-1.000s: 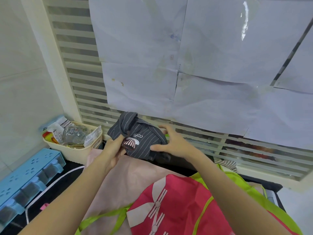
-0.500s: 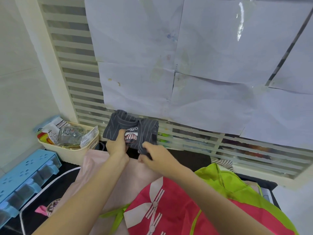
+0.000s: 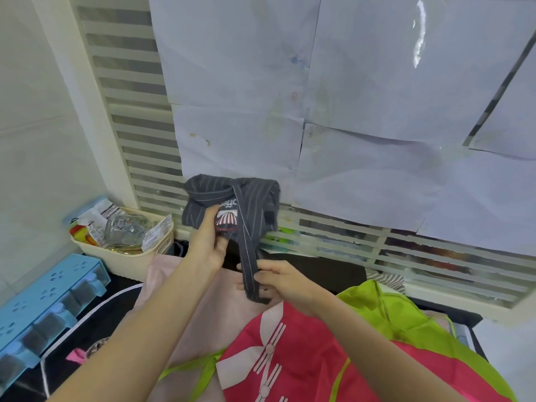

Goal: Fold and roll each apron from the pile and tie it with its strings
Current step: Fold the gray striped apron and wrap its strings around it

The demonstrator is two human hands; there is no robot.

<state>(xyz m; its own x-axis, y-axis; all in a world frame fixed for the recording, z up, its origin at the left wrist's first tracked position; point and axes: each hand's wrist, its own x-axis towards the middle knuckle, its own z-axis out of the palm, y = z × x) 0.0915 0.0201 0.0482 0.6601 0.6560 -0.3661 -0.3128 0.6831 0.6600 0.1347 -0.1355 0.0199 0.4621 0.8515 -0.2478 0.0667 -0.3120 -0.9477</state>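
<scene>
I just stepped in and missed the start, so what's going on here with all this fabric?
A person is bundling up aprons. The left hand holds a rolled dark grey pinstriped apron up in front of the paper-covered slatted window, while the right hand pinches its matching striped strap, pulled down from around the roll, apparently to tie it. Below the arms, a pink apron with a white pattern, a lime green apron and a pale pink cloth lie loose, not yet rolled.

The rolled apron [image 3: 232, 203] is matt grey pinstriped cloth, as is its strap [image 3: 249, 258]. The pink apron [image 3: 304, 358] looks smooth and slightly shiny. The basket [image 3: 127, 258] is cream plastic, the organiser [image 3: 43, 294] blue plastic. The paper sheets [image 3: 377, 82] are creased, with 1 glossy strip.
</scene>
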